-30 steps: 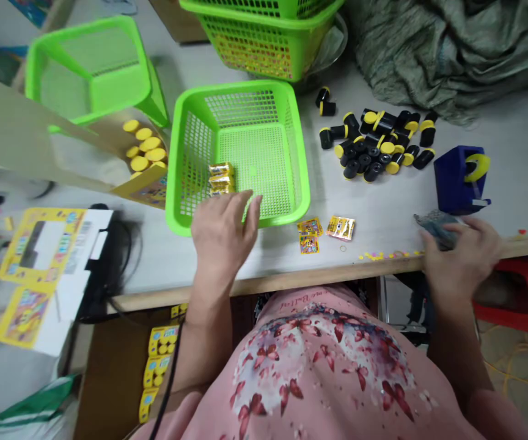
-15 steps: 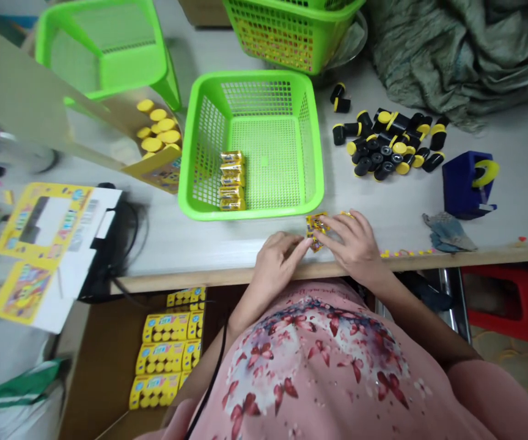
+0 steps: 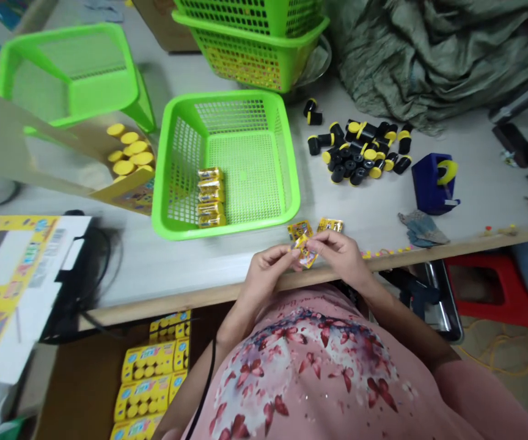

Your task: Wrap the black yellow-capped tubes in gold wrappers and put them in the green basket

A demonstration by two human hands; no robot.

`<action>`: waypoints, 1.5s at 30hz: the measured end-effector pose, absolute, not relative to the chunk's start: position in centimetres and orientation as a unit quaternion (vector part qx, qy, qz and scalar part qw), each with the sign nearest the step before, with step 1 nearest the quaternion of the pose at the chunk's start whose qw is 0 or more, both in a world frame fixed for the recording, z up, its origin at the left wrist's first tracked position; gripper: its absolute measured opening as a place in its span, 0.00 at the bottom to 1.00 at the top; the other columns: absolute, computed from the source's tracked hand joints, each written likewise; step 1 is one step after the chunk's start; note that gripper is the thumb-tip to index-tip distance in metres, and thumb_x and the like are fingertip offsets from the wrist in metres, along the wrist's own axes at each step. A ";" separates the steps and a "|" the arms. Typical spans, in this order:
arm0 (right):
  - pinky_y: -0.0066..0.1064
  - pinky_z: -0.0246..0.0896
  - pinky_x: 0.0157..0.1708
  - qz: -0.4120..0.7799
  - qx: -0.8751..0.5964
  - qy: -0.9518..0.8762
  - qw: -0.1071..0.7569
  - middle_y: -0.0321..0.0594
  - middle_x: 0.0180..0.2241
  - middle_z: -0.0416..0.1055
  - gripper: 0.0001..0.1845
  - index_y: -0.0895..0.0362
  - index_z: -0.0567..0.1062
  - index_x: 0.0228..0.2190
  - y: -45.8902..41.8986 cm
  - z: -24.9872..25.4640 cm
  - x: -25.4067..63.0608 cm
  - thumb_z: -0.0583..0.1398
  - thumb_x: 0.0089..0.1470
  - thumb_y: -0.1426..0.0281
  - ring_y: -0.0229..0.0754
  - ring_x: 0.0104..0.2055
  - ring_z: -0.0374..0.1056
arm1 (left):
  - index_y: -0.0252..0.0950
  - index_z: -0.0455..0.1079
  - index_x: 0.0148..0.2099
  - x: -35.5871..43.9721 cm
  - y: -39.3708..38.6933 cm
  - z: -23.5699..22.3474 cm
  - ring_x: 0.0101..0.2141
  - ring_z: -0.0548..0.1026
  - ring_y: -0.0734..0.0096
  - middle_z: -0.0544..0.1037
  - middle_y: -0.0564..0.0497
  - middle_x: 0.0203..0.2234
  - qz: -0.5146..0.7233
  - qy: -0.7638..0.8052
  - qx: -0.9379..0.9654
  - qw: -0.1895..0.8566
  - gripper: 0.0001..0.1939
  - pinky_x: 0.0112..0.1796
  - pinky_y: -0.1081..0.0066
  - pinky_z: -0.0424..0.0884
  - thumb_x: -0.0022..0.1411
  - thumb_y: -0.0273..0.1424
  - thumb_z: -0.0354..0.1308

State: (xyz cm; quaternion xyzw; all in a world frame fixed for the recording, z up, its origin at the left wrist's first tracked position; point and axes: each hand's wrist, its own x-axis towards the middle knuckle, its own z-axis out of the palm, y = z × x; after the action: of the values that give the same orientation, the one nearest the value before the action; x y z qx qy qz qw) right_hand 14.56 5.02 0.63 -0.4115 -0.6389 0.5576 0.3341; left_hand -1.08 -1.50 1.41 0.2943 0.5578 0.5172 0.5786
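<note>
yellow foil sachet (image 3: 307,252) pinched between left hand (image 3: 266,272) and right hand (image 3: 341,253), fingers closed on it from both sides; long axis tilted upper left to lower right, just above counter edge (image 3: 176,300).

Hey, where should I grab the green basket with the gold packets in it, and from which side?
Grip the lime-green plastic basket by its wide rim at the near edge, coming from your side. That edge faces your right hand, and its outward lip gives fingers a hold. Stay to the right of the gold sachets, which are stacked toward the near left corner inside.
</note>
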 end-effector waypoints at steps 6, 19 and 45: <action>0.31 0.69 0.40 0.458 -0.349 -0.754 0.316 0.38 0.35 0.77 0.11 0.55 0.77 0.35 7.6 2.1 15.9 0.60 0.59 0.61 0.39 0.37 0.73 | 0.35 0.80 0.27 -1.5 -0.8 1.0 0.18 0.72 0.75 0.80 0.50 0.21 0.514 0.552 0.250 0.608 0.11 0.24 0.74 0.70 0.48 0.39 0.71; 0.40 0.66 0.47 0.230 -0.612 -0.649 0.389 0.43 0.38 0.74 0.18 0.56 0.66 0.40 21.0 -3.1 18.7 0.64 0.48 0.69 0.45 0.42 0.72 | 0.33 0.80 0.25 -0.6 -0.5 1.0 0.31 0.81 0.64 0.84 0.46 0.27 0.563 0.532 0.123 0.621 0.17 0.39 0.66 0.79 0.35 0.40 0.76; 0.35 0.69 0.47 0.513 -0.180 -0.822 0.169 0.44 0.46 0.74 0.14 0.53 0.76 0.46 10.7 4.4 17.5 0.63 0.57 0.69 0.41 0.49 0.71 | 0.36 0.82 0.33 -0.7 -1.1 0.7 0.27 0.75 0.72 0.83 0.49 0.28 0.542 0.510 0.203 0.637 0.15 0.34 0.71 0.72 0.39 0.33 0.75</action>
State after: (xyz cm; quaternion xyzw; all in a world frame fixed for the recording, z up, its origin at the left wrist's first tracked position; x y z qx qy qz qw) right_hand 17.46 10.66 4.38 -0.1804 -0.8221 0.5128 0.1693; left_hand -0.69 -1.06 0.71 0.2026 0.5100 0.5419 0.6366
